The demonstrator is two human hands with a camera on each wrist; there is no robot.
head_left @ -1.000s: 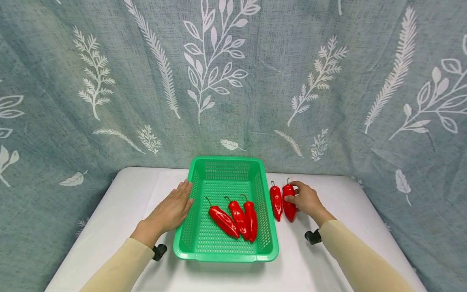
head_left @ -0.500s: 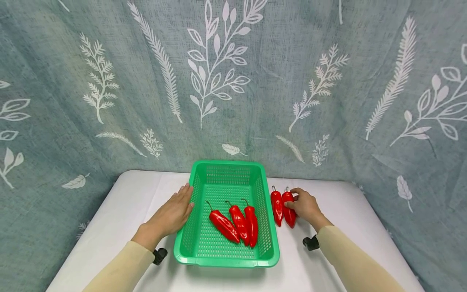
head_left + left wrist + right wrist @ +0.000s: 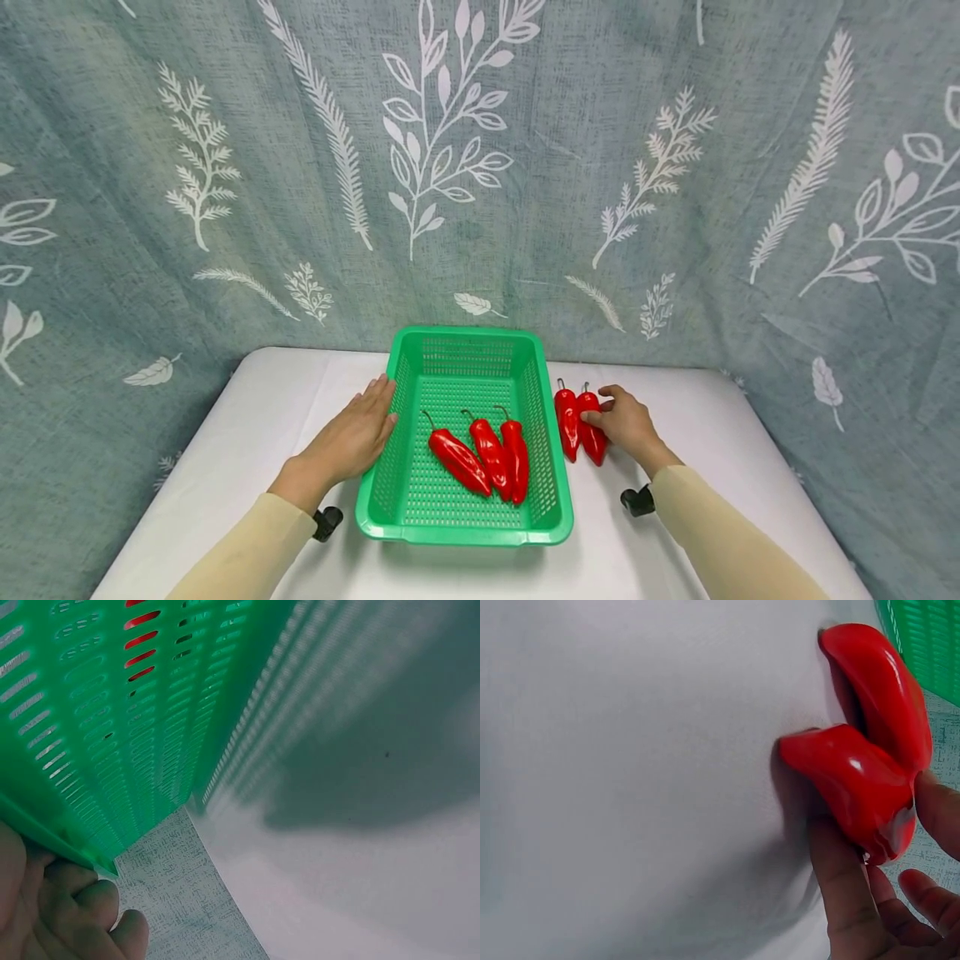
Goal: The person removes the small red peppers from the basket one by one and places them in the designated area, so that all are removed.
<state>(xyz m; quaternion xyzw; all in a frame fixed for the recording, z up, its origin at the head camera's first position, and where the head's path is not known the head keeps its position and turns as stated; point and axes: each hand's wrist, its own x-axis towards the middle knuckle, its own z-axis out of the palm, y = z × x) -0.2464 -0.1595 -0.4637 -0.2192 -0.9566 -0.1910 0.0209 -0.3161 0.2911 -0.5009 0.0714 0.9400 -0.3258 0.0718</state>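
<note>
A green perforated plastic basket (image 3: 465,536) stands on the white table with several red peppers around: three, among them a slanted pepper (image 3: 459,462), lie inside it. Against its left rim rests my left hand (image 3: 352,437), fingers extended along the edge. Right of the basket, two more red peppers lie side by side on the table. My right hand (image 3: 630,423) pinches the outer pepper (image 3: 855,776) between thumb and fingers, its stem pointing to the back. Touching it is the inner pepper (image 3: 885,697), close to the basket wall.
A grey-green cloth (image 3: 480,275) with white leaf prints hangs behind and beside the table (image 3: 697,417). Small black cameras (image 3: 637,500) are strapped under both wrists.
My right hand has moved the outer pepper slightly left, so that it now touches the inner one. The left hand stays at the basket's rim. The head view has shifted slightly.
</note>
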